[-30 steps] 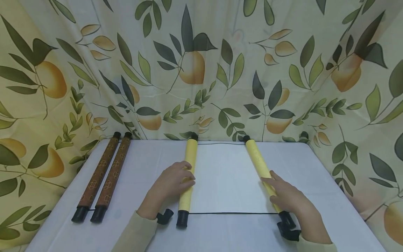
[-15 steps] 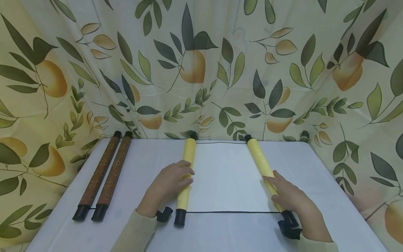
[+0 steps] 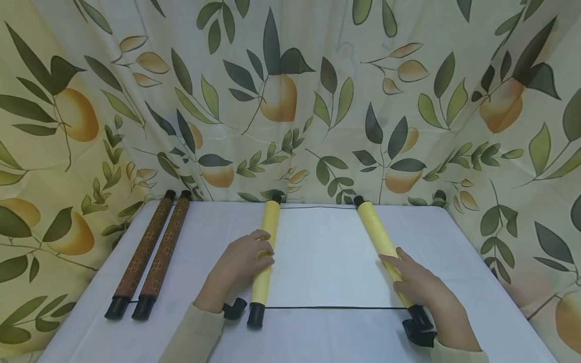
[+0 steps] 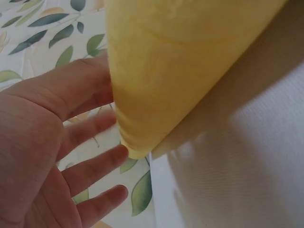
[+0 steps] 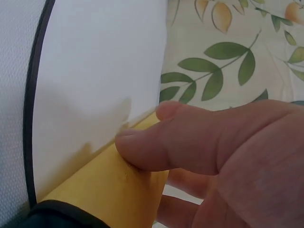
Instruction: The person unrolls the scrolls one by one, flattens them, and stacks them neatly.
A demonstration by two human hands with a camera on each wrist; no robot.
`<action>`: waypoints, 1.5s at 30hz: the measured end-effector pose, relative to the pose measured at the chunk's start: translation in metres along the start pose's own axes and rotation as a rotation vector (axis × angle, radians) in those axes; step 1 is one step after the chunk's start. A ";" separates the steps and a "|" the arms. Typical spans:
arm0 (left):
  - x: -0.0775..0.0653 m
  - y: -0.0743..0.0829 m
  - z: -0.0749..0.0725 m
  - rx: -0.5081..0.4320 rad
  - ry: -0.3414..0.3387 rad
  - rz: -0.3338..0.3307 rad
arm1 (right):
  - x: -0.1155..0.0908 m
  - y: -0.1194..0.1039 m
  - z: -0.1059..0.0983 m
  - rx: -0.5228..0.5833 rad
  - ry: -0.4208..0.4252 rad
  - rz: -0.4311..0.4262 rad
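A white scroll sheet [image 3: 331, 257] with a thin dark border lies part unrolled between two yellow rolls with black end knobs. My left hand [image 3: 240, 257] holds the left yellow roll [image 3: 260, 286], thumb and fingers laid over it. In the left wrist view its outer fingers [image 4: 95, 168] spread beside the roll, and the thumb's tip is hidden behind it. My right hand [image 3: 419, 277] holds the right yellow roll [image 3: 374, 224] on its lower half. The right wrist view shows the thumb [image 5: 161, 145] pressed on the roll and the other fingers partly hidden behind it.
Two brown patterned rolls [image 3: 164, 247] with black ends lie side by side at the table's left. A white cloth covers the table [image 3: 218, 222]. Behind it hangs a curtain [image 3: 317, 101] printed with leaves and fruit. Black wrist mounts [image 3: 417, 333] sit near the hands.
The left yellow roll has shifted left with my left hand, and the right roll slightly right with my right hand. The white sheet between them shows wider.
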State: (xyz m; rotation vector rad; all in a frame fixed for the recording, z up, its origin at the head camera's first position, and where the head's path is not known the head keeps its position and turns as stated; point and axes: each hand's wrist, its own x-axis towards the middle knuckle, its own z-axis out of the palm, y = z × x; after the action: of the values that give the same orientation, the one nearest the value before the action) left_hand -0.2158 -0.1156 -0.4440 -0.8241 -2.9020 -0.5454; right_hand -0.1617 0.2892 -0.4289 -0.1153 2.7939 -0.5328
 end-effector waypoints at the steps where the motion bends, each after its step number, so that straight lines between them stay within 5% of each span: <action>1: 0.000 0.000 0.000 0.000 0.006 0.007 | -0.001 0.000 0.000 0.004 -0.002 0.000; 7: -0.003 -0.003 0.001 0.000 0.017 0.018 | -0.002 0.001 0.000 0.036 -0.025 0.004; 22: -0.002 -0.011 0.000 -0.030 -0.027 -0.088 | 0.005 0.002 0.000 0.015 -0.031 0.052; 33: -0.003 -0.011 -0.002 -0.082 -0.067 -0.011 | 0.001 0.007 -0.001 0.017 -0.042 0.018; 42: -0.003 -0.014 0.000 -0.067 -0.091 -0.096 | 0.004 0.011 -0.003 -0.024 0.002 0.040; 45: -0.001 -0.016 0.001 -0.028 -0.078 -0.008 | 0.005 0.014 -0.005 -0.053 -0.007 0.052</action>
State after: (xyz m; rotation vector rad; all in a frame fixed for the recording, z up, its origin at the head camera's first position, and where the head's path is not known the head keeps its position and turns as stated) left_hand -0.2234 -0.1278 -0.4504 -0.8565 -2.9761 -0.5690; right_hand -0.1679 0.3027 -0.4311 -0.0554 2.7966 -0.4455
